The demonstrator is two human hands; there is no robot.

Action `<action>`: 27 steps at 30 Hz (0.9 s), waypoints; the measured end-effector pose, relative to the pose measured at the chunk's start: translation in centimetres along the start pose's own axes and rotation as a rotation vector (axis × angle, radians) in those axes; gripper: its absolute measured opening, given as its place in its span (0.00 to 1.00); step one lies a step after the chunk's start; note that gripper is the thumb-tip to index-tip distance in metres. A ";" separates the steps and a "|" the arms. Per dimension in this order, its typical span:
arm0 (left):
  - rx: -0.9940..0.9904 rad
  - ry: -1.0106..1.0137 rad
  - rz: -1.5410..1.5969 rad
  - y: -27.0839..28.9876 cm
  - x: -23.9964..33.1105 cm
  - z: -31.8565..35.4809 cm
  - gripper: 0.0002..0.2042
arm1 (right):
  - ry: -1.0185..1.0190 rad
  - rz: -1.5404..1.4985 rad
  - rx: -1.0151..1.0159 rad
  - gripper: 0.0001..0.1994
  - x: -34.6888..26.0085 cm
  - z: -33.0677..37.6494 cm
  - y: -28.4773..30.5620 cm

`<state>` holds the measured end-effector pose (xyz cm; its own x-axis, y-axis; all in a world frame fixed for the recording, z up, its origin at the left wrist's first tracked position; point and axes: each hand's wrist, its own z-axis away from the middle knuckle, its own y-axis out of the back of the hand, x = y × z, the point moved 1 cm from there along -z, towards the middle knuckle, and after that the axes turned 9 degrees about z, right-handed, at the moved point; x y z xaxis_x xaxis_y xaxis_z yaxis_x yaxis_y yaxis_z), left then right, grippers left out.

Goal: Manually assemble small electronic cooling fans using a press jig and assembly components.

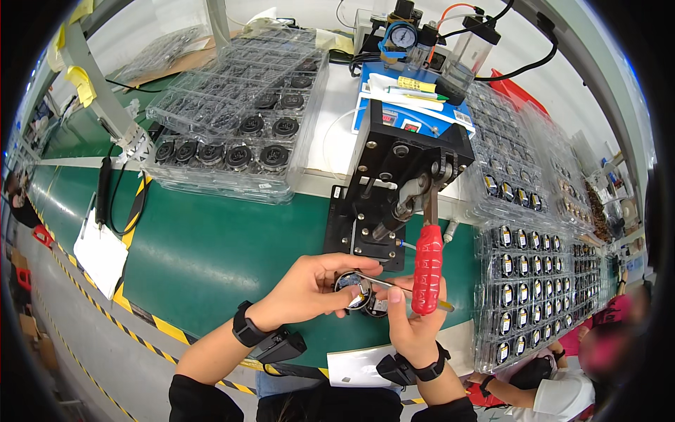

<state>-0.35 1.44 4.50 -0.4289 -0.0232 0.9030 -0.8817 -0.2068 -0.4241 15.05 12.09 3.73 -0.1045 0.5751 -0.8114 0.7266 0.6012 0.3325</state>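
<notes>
while the black press point(380, 200) stands over the green worktop point(211, 243) with its red grip point(427, 267) hanging down, the person works at the near side of it, both hands close together. from where i stand, the left hand point(299, 288) has a small round case point(351, 290) pinched between thumb and fingers, the index finger stretched along the far side and the thumb laid over the near part of the face. the case is open toward the person, and bits of its insides show.

the right hand point(415, 339) holds a slim tool point(382, 283) with the thumb pressed against it; its thin end points at the case, its yellowish end sticks out past the red grip. that grip covers some of the right fingers, so i can't tell how those sit, nor whether the tip is touching. a second round piece point(377, 307) lies just beside the case, near the right thumb; whether the two are joined i can't make out.

i'd judge this to be fine work inside the case, some small part being eased or seated with the tool. the next move seems to call for a steady left pinch, a light tip, and care that the right hand doesn't knock the grip. clear trays point(242, 186) of round pieces stand beyond, to the left.
</notes>
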 end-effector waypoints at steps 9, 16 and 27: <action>-0.008 -0.010 -0.027 0.0 -0.1 0.0 0.21 | 0.026 0.077 -0.002 0.06 0.1 0.1 0.0; -0.019 0.011 -0.003 0.1 0.7 0.1 0.20 | -0.047 -0.040 -0.003 0.07 -0.5 -0.3 0.3; -0.072 0.095 0.126 0.9 1.0 0.2 0.21 | -0.078 -0.185 -0.112 0.06 -1.1 -1.3 1.1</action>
<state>-1.57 1.01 5.07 -0.5502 0.0487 0.8336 -0.8304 -0.1375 -0.5400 15.11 12.81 5.62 -0.1728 0.4073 -0.8968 0.6197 0.7527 0.2224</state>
